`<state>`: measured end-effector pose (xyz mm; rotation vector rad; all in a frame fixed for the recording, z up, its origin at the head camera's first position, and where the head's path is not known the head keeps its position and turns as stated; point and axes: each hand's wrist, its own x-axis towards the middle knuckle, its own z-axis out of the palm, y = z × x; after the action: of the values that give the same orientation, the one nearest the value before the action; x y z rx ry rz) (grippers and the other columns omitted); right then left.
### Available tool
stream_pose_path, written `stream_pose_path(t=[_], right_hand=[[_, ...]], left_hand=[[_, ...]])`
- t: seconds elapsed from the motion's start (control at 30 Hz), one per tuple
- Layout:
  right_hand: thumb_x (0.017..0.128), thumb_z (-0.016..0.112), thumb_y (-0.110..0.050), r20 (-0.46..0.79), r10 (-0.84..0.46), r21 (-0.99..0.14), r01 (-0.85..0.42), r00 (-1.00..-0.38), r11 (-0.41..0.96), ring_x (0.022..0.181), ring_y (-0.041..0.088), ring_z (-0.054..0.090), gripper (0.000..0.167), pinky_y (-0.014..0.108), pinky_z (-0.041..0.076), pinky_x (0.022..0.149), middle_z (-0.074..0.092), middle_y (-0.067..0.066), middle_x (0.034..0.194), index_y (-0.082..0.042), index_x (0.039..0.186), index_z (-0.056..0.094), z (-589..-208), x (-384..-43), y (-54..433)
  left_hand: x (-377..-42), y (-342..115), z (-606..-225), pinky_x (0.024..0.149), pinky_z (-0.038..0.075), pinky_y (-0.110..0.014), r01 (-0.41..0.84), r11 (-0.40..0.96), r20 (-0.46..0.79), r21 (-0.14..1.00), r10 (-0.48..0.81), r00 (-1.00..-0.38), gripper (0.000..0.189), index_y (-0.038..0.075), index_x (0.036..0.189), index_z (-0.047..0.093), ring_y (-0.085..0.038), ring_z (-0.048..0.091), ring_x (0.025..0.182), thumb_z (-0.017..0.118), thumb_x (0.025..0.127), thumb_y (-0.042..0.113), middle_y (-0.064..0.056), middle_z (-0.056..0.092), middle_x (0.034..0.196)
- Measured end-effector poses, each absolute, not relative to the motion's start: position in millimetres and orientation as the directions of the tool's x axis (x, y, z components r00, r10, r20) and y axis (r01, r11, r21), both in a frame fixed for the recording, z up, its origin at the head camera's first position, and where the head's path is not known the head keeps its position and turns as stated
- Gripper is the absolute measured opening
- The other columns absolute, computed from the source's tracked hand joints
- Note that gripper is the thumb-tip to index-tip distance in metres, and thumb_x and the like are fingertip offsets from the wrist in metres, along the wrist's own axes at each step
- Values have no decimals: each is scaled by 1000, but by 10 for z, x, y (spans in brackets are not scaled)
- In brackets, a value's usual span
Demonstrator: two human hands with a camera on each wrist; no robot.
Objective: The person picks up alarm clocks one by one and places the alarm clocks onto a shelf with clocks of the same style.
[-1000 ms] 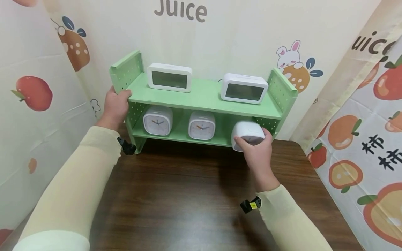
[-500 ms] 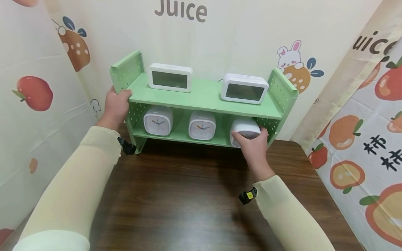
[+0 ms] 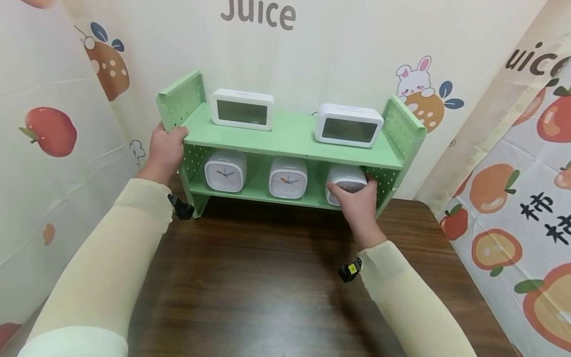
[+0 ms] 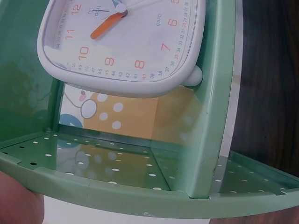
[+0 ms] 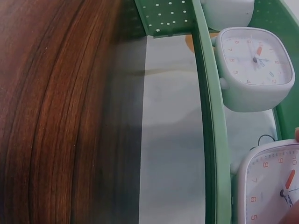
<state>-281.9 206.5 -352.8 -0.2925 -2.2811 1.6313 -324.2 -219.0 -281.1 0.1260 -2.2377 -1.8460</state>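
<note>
At the right end of the lower shelf, my right hand (image 3: pixel 358 209) grips a white alarm clock (image 3: pixel 347 174) by its two sides, thumb on the left and fingers on the right. Part of its dial is behind the hand; the right wrist view shows the clock's face (image 5: pixel 264 186) close to the shelf's front lip. My left hand (image 3: pixel 165 151) holds the left side panel of the green two-tier shelf (image 3: pixel 290 136), thumb over the upper board's edge. Two more white alarm clocks stand on the lower tier, a left one (image 3: pixel 225 171) and a middle one (image 3: pixel 288 177).
On the upper tier sit two white digital clocks with dark screens, one on the left (image 3: pixel 242 110) and one on the right (image 3: pixel 349 126). The shelf stands at the back of a dark wooden table (image 3: pixel 267 277). Fruit-printed curtains (image 3: pixel 357 49) hang behind it and at both sides.
My right hand has pushed the gripped alarm clock back and slightly left, further into the lower tier. My left hand keeps its hold on the side panel.
</note>
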Motion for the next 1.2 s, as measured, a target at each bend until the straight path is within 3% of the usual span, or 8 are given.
stream_pose_path(t=[0.33, 0.87, 1.2], right_hand=[[74, 90, -51, 129, 327, -946, -17, -936, 324, 125, 27, 44, 118, 42, 43, 105, 37, 14, 146, -14, 158, 15, -3530, -2840, 2072], [75, 90, -44, 198, 338, -941, -81, -920, 329, 127, 28, 42, 114, 42, 40, 108, 35, 15, 147, -9, 156, 18, -3588, -2863, 2037], [75, 91, -46, 196, 333, -952, -98, -922, 290, 128, 25, 41, 115, 41, 40, 108, 34, 12, 148, -14, 157, 17, -3600, -2859, 2038]], left_hand=[[-3265, -2189, -2827, 122, 24, -46, 101, 181, 141, 978, -223, -965, 55, 25, 160, 33, -20, 38, 142, 42, 107, 34, -5, 40, 160], [-3297, -2224, -2868, 121, 25, -48, 86, 206, 133, 975, -226, -965, 55, 26, 160, 33, -20, 39, 141, 41, 107, 36, -4, 40, 159], [-3288, -2208, -2837, 122, 23, -49, 83, 193, 125, 978, -216, -968, 55, 26, 161, 32, -21, 37, 143, 41, 107, 35, -3, 38, 161]])
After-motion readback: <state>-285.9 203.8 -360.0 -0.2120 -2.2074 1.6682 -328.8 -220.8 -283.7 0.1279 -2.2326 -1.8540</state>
